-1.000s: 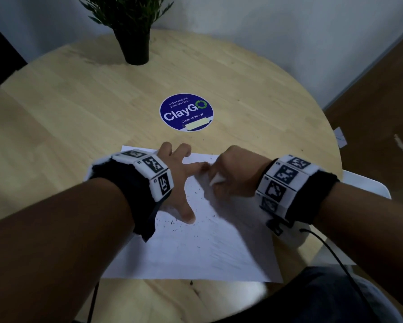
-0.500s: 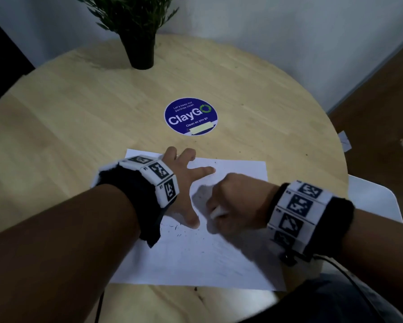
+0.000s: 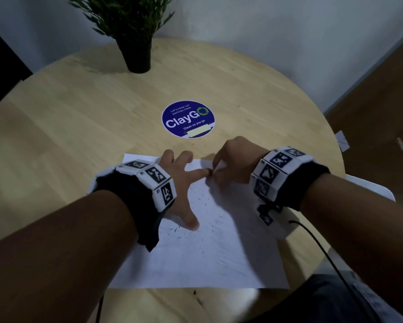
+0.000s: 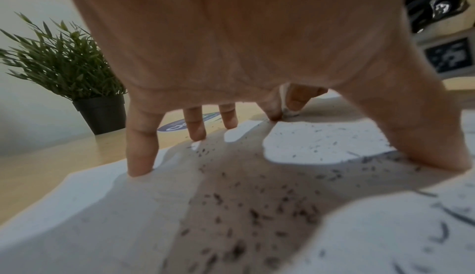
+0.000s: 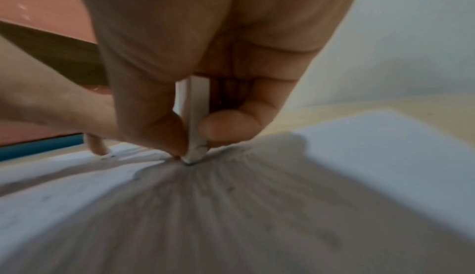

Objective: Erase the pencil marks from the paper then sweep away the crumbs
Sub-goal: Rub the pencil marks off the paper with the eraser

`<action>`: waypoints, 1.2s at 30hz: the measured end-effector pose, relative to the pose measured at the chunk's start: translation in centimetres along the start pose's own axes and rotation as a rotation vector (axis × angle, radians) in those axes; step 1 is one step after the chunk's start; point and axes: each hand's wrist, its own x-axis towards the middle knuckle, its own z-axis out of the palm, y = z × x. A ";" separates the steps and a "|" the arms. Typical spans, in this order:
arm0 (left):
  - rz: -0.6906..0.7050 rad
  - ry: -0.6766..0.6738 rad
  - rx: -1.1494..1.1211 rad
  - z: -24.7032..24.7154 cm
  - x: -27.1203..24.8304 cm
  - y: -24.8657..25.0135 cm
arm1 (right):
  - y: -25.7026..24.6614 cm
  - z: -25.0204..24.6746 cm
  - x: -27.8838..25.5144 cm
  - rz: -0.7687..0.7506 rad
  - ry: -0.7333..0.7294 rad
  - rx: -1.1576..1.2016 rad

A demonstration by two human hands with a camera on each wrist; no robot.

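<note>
Mostly, right hand hides eraser (blurred).

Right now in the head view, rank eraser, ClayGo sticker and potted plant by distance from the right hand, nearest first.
1. Eraser: pinched in the right hand, tip on the paper.
2. ClayGo sticker: on the table beyond the paper, ahead and to the left.
3. Potted plant: at the table's far edge, farther left.

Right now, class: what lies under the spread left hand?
Under the left hand lies the paper, scattered with dark eraser crumbs; its fingertips press on the sheet. What lies beneath the paper, presumably the table, is covered.
</note>
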 end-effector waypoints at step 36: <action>-0.006 -0.022 -0.019 -0.2 0.1 0.0 | -1.4 1.3 -3.8 -0.200 -0.208 -0.029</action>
